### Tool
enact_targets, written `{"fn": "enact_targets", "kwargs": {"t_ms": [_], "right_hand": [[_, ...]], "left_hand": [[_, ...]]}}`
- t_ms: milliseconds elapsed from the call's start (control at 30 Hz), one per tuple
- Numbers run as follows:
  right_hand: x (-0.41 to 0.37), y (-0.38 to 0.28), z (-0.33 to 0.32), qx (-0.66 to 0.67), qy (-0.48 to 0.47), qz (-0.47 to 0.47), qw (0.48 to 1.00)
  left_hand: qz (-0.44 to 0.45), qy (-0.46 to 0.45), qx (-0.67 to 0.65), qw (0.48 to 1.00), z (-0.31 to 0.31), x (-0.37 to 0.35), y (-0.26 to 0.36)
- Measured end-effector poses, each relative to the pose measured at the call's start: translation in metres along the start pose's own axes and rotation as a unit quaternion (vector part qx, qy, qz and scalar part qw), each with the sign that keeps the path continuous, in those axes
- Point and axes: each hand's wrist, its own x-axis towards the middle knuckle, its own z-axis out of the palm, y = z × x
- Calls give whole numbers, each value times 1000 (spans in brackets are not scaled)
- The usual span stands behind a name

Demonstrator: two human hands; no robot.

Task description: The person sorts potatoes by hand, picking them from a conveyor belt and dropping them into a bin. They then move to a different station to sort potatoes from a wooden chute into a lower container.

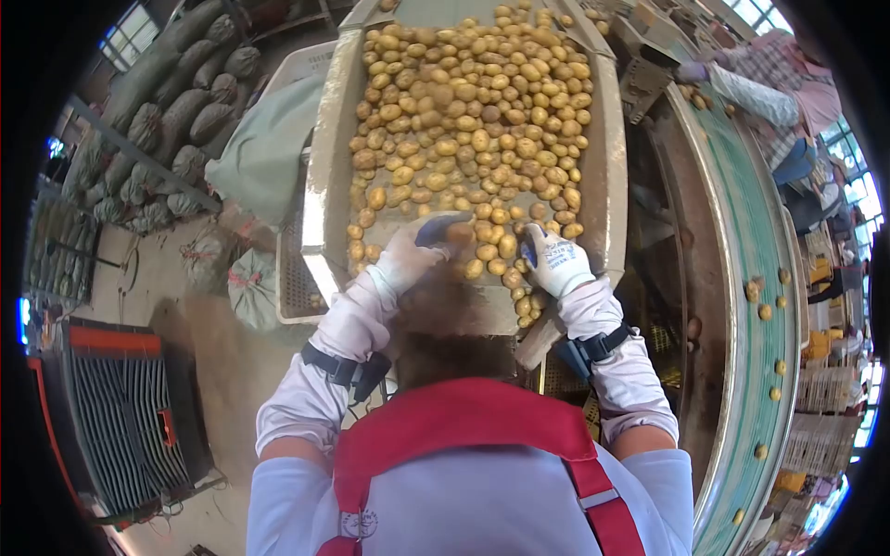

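Observation:
Many potatoes lie in a wide metal chute in front of me, thick at the far end and thinner near my hands. My left hand, in a white glove with a dark blue palm, is at the near left part. Its fingers and thumb curve around a brownish potato, blurred by motion. Across from it, my right hand wears a similar glove and rests low beside the potatoes along the right wall. Its fingers are bent and slightly apart, with their tips partly hidden; no held potato shows.
To the right, a green conveyor belt carries scattered potatoes past another person's sleeved arm. Filled sacks are stacked at the left. A plastic crate sits beside the chute, and a dark ribbed unit stands on the floor.

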Motion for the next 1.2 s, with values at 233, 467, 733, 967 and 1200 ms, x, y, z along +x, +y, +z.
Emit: {"fn": "enact_targets", "kwargs": {"t_ms": [233,467,733,967,1200], "right_hand": [[12,13,-5,439,51,51,896],[76,-18,-63,231,85,-11,969],[19,-22,-6,21,-15,-23,999],[-36,-34,-8,64,-46,-203,976],[61,3,-21,-14,68,44,997]], "left_hand": [[-12,-50,-501,864,8,-22,-23],[-41,-11,-679,733,34,-34,-16],[201,88,-580,785,-72,-113,-55],[35,525,-31,850,-199,-149,-98],[178,243,424,854,-72,-47,18]]}}
